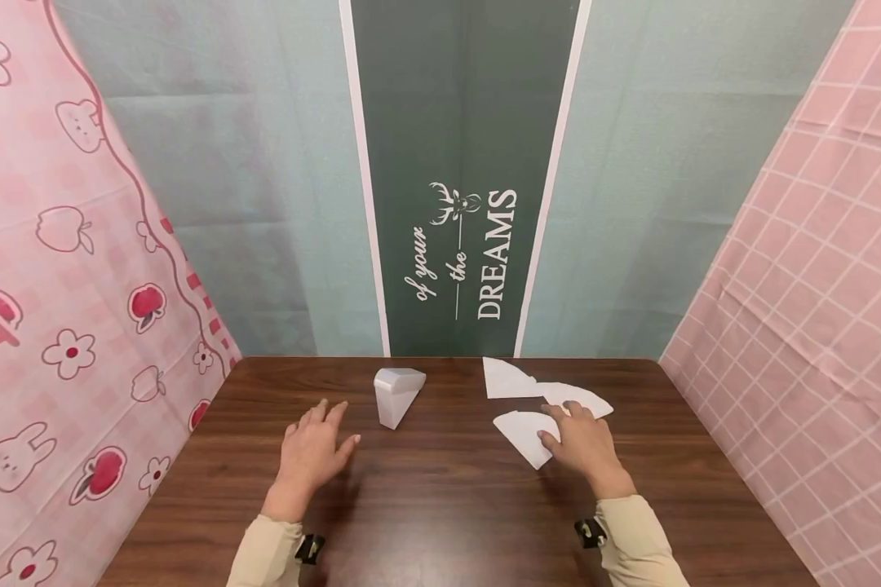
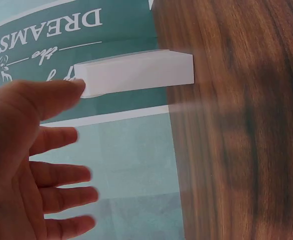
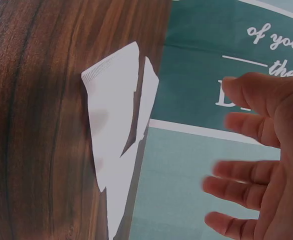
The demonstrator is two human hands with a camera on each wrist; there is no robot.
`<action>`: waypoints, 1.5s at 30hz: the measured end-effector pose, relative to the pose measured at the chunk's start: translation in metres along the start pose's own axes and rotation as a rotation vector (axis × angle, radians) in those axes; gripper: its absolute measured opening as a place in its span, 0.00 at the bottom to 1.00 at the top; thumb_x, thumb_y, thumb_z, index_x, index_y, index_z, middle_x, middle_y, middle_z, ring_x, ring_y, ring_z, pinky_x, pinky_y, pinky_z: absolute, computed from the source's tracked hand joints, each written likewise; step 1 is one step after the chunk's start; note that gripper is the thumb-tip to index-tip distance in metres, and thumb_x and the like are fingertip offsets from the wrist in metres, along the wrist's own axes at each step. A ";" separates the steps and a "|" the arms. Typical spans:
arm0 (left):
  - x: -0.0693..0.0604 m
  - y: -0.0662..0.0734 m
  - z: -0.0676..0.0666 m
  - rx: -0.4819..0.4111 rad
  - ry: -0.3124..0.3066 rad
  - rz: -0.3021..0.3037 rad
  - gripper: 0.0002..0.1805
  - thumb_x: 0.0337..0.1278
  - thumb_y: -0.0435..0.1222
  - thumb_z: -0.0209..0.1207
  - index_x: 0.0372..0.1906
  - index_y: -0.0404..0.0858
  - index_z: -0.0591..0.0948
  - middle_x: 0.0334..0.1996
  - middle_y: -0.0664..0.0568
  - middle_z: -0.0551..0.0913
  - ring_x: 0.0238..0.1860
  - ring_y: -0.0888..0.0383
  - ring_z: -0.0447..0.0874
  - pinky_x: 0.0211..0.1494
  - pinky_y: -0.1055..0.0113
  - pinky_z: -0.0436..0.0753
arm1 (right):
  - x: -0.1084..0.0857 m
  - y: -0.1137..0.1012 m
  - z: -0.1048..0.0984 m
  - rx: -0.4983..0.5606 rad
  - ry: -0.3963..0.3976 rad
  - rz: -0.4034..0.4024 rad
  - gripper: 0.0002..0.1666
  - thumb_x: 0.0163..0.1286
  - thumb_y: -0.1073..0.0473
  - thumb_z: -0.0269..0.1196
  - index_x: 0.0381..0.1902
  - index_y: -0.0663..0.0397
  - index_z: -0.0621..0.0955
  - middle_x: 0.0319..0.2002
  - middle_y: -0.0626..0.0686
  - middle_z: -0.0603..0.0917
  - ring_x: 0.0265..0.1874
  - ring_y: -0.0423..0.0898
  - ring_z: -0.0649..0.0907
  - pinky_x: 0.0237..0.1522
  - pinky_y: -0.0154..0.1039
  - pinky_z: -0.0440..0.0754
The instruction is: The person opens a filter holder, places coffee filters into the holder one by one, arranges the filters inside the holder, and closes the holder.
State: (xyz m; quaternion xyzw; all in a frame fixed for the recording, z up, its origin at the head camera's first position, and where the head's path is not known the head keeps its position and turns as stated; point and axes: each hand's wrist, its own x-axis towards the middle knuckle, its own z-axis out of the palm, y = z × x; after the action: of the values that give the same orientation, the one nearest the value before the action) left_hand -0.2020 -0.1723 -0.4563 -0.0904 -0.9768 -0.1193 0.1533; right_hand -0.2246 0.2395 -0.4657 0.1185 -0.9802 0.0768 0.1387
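Three white cone coffee filters lie on the right side of the table: a near one [image 1: 523, 434], a far one [image 1: 506, 381] and one [image 1: 582, 398] farther right. Over the near and right-hand filters hovers my right hand [image 1: 586, 442], fingers spread. The right wrist view shows a gap between that hand [image 3: 271, 155] and the filters, with a crimped edge on the nearest filter [image 3: 111, 100]. A white wedge-shaped box [image 1: 396, 397] stands left of centre. My left hand [image 1: 312, 452] is held to its left, fingers apart, holding nothing; its thumb overlaps the box [image 2: 136, 75] in the left wrist view.
The brown wooden table [image 1: 440, 497] ends at a green curtain [image 1: 455, 122] with white lettering. Pink cloths hang along the left [image 1: 81, 244] and right [image 1: 815, 269] sides. A black wrist strap [image 1: 591, 534] sits at each sleeve.
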 end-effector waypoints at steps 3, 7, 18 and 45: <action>0.000 0.000 0.000 0.033 0.001 0.003 0.28 0.51 0.48 0.63 0.54 0.36 0.77 0.52 0.34 0.74 0.49 0.38 0.73 0.44 0.43 0.70 | 0.000 0.000 -0.001 -0.010 0.001 -0.010 0.27 0.56 0.50 0.66 0.52 0.56 0.79 0.45 0.66 0.77 0.42 0.64 0.78 0.33 0.60 0.75; -0.001 0.001 -0.001 0.062 -0.005 -0.004 0.26 0.50 0.48 0.63 0.52 0.37 0.78 0.49 0.36 0.76 0.47 0.39 0.75 0.41 0.45 0.71 | 0.000 0.000 0.001 -0.019 0.004 -0.014 0.27 0.56 0.50 0.66 0.52 0.55 0.79 0.45 0.65 0.78 0.41 0.64 0.78 0.32 0.58 0.75; -0.009 0.012 0.011 -0.010 0.023 -0.023 0.29 0.48 0.50 0.64 0.53 0.37 0.78 0.48 0.39 0.77 0.45 0.41 0.76 0.38 0.46 0.72 | -0.014 -0.012 0.006 0.064 0.055 -0.013 0.28 0.56 0.51 0.66 0.53 0.58 0.78 0.47 0.66 0.78 0.44 0.63 0.78 0.38 0.61 0.73; 0.012 0.026 0.039 -0.276 0.095 -0.157 0.30 0.48 0.47 0.65 0.55 0.35 0.75 0.49 0.38 0.77 0.46 0.39 0.77 0.41 0.44 0.73 | -0.001 -0.037 0.025 0.138 0.046 -0.034 0.30 0.55 0.50 0.67 0.55 0.55 0.77 0.48 0.64 0.77 0.45 0.61 0.78 0.39 0.58 0.74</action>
State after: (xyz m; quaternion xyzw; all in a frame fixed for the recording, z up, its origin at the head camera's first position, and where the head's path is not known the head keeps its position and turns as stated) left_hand -0.2182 -0.1357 -0.4833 -0.0284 -0.9469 -0.2679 0.1754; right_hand -0.2203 0.1993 -0.4855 0.1424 -0.9670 0.1447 0.1538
